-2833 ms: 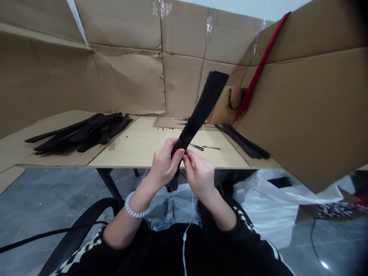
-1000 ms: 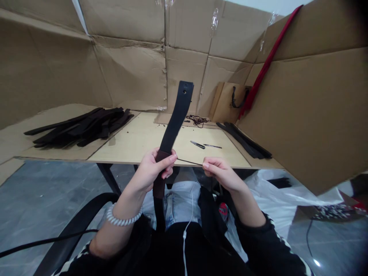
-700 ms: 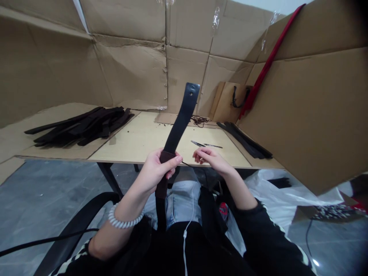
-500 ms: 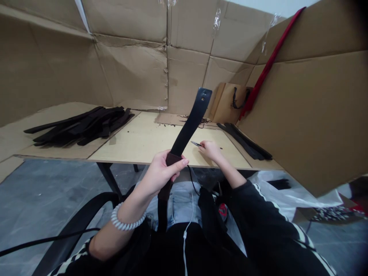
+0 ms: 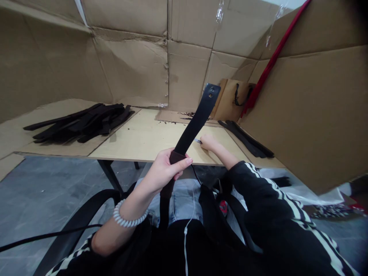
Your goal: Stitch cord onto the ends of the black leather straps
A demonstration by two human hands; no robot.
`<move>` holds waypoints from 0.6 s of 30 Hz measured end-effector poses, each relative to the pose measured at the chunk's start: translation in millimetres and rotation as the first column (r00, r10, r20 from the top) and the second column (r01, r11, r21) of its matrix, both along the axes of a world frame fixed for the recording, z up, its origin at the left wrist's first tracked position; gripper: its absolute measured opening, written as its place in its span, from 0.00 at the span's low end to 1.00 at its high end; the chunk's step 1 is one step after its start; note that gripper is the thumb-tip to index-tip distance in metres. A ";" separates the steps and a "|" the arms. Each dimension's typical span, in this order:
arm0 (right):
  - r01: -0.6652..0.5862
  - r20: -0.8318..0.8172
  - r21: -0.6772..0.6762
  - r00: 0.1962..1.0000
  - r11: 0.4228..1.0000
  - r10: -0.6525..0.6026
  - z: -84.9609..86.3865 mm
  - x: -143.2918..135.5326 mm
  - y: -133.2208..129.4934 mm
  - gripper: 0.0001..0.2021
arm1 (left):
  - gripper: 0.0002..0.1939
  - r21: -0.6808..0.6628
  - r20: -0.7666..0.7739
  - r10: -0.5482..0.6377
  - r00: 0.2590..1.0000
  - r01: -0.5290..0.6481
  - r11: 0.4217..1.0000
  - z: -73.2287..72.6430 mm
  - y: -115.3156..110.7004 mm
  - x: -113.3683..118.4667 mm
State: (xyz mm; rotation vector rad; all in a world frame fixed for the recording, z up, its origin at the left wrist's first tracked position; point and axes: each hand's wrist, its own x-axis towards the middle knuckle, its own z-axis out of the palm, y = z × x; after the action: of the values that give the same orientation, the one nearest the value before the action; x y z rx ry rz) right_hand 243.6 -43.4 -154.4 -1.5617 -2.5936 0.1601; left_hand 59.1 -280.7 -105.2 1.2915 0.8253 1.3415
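Note:
My left hand (image 5: pixel 166 170) is closed around a long black strap (image 5: pixel 195 119) at its dark brown band. The strap's upper end slants up to the right and has two small metal-looking spots, perhaps holes or studs; its lower end hangs over my lap. My right hand (image 5: pixel 209 142) is closed on a small tool with a thin pale blade (image 5: pixel 197 140), just above the tabletop (image 5: pixel 138 142) and to the right of the strap. Fingers hide most of that tool, so its exact kind is unclear.
Many black straps lie piled (image 5: pixel 83 122) at the left, with a smaller stack (image 5: pixel 247 140) at the right. Dark cord scraps (image 5: pixel 186 115) lie at the back beside a paper bag (image 5: pixel 230 99). Cardboard walls (image 5: pixel 129 69) enclose the table; a red strip (image 5: pixel 276 57) hangs at the right.
The strap in my left hand has shifted slightly to the right. My right hand, still gripping the small bladed tool, has moved a little up the table, and its blade now sits nearer the strap.

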 end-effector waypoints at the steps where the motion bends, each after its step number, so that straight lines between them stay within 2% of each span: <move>1: 0.029 0.012 0.003 1.000 1.000 -0.029 -2.2 1.1 1.2 0.14 | 0.15 0.000 -0.002 0.002 1.000 -0.002 1.000 0.1 0.1 -0.1; 5: 0.117 -0.002 0.017 0.993 0.993 -0.117 -6.3 9.3 -0.3 0.16 | 0.14 0.007 -0.010 0.011 1.000 -0.011 1.000 -0.1 0.6 -0.8; 9: 0.078 -0.109 -0.017 0.991 0.997 -0.079 9.3 19.8 -17.0 0.15 | 0.14 0.014 -0.003 -0.001 1.000 0.001 1.000 -0.6 1.3 -1.1; 12: -0.101 -0.230 -0.043 0.969 0.994 0.089 36.5 25.3 -47.3 0.20 | 0.15 0.014 0.005 -0.009 1.000 0.009 1.000 -1.1 1.8 -0.8; 15: -0.285 -0.326 -0.044 0.910 0.957 0.256 70.9 27.7 -91.5 0.25 | 0.15 0.022 -0.002 -0.023 1.000 0.023 0.999 -1.7 2.1 -0.6; 16: -0.349 -0.358 -0.027 0.878 0.937 0.317 82.2 27.8 -107.1 0.25 | 0.16 0.025 -0.006 -0.029 1.000 0.029 0.999 -1.9 2.1 -0.4; 18: -0.518 -0.401 0.050 0.772 0.854 0.492 101.8 27.0 -135.2 0.23 | 0.16 0.025 -0.011 -0.039 0.999 0.040 0.999 -2.1 1.8 0.0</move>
State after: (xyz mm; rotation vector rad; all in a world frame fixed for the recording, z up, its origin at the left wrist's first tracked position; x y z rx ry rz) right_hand 270.6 -178.6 -52.5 -0.6882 -2.6023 0.5505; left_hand 59.1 -278.8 -107.3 1.3295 0.7885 1.3188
